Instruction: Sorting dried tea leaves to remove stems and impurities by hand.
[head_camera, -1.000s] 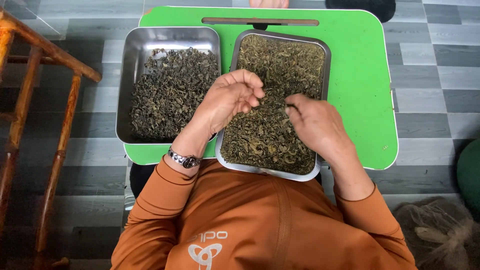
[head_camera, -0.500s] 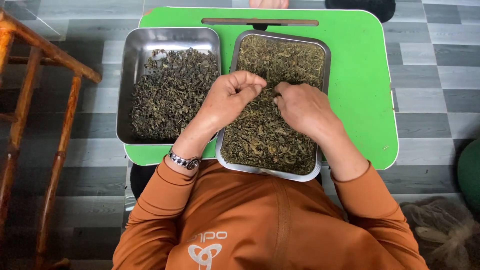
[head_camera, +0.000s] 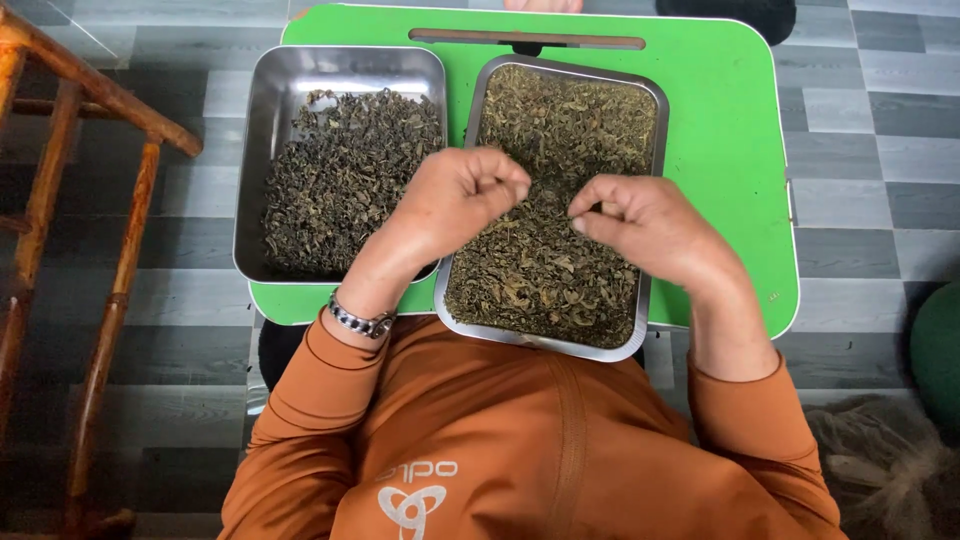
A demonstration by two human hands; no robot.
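Note:
Two steel trays of dried, curled leaves lie side by side on a green table point(head_camera: 730, 130). The left tray point(head_camera: 262, 120) holds darker leaves point(head_camera: 340, 180). The right tray point(head_camera: 655, 110) holds greener-brown leaves point(head_camera: 545, 270). Both my hands hover over the right tray. My left hand point(head_camera: 450, 205) is curled into a loose fist at that tray's left rim, with a metal watch point(head_camera: 362, 322) on the wrist. My right hand point(head_camera: 650, 225) has thumb and fingertips pinched together just above the leaves. Whether either hand holds a leaf is hidden.
A wooden frame point(head_camera: 90, 200) stands at the left on the grey tiled floor point(head_camera: 870, 150). A brown slot handle point(head_camera: 530, 40) runs along the table's far edge. A woven bundle point(head_camera: 880, 460) lies at the lower right beside a dark green round object point(head_camera: 940, 350).
My right hand has slid left toward the left hand and closed its fingertips into a pinch. My left hand has curled tighter and stayed over the right tray's left side.

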